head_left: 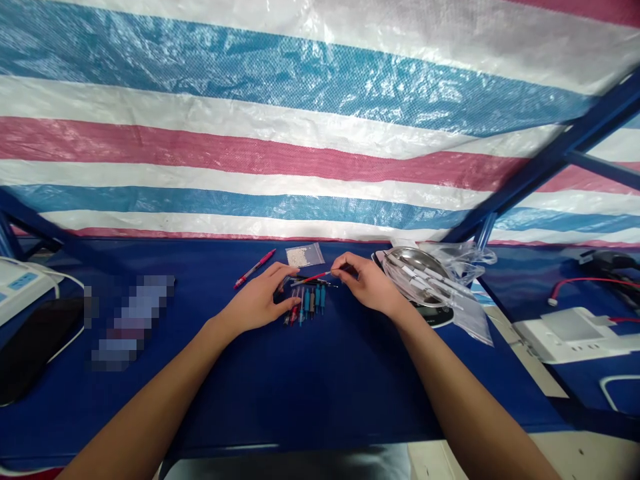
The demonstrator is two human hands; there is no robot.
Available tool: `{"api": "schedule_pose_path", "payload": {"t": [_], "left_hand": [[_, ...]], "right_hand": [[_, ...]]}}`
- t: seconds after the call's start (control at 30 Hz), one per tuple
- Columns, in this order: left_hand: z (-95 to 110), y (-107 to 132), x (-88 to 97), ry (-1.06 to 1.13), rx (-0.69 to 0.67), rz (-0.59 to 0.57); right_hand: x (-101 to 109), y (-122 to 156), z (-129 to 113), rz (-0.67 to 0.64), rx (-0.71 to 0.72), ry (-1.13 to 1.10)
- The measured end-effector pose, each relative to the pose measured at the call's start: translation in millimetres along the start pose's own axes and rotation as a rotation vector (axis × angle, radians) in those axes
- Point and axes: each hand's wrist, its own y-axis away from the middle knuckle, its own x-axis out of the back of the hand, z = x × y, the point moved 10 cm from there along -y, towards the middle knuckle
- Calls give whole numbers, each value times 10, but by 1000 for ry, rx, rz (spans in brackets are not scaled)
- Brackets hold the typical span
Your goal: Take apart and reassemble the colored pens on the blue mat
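My right hand pinches one end of a thin pen refill with a red section, which points left across the table. My left hand is near the refill's other end, thumb and fingers apart. Between my hands, dark thin refills lie beside a row of pen parts, blue ones on the right and red ones on the left, partly covered by my left thumb. A pink pen lies beyond my left hand. Behind the parts is a small clear bag of tiny pale pieces.
On the right, a metal bowl with plastic-wrapped white items sits on a dark scale. A black phone and white cable lie left. A white device stands far right. Striped sheeting hangs behind the blue table.
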Motion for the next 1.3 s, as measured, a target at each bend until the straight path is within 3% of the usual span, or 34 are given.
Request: {"api": "schedule_pose_path", "payload": {"t": [0.13, 0.33, 0.63, 0.97, 1.13, 1.3], "left_hand": [[-38, -7, 0, 8, 0, 15], [-76, -16, 9, 31, -14, 15], [-34, -31, 33, 41, -44, 7], [-3, -24, 45, 75, -45, -44], [-49, -14, 29, 73, -14, -37], [-91, 1, 44, 71, -3, -33]], "right_hand": [[43, -11, 11, 36, -1, -106], [67, -3, 37, 53, -44, -34], [-230, 13, -5, -79, 109, 235], [-325, 7, -36, -158, 102, 271], [-297, 35, -108, -154, 95, 298], [-148, 38, -15, -130, -9, 210]]}}
